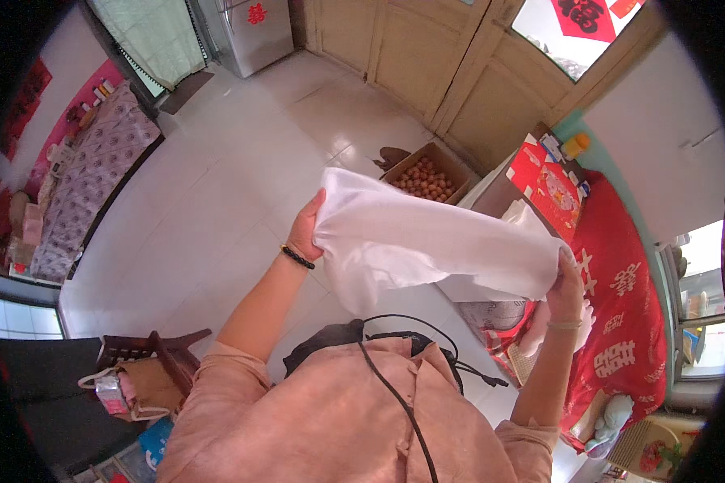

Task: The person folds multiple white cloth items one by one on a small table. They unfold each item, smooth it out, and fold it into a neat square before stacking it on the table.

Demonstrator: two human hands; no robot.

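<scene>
A thin white cloth [435,235] is stretched sideways in front of me, held up at both ends over the tiled floor. My left hand [309,226], with a dark bead bracelet on its wrist, grips the bunched left end. At the other end my right hand [565,284] holds the cloth's edge, its fingers partly hidden by the fabric. A loose fold hangs down near the left end. Just beyond my right hand lies a red cover [616,290] with light characters on it, and some pale fabric lies on it.
A cardboard box of round brown things [426,180] stands on the floor by the wooden doors [393,48]. A dark wooden chair [172,362] with a brown bag [151,386] is at lower left. A patterned covered surface [96,175] runs along the left, a refrigerator [260,36] behind.
</scene>
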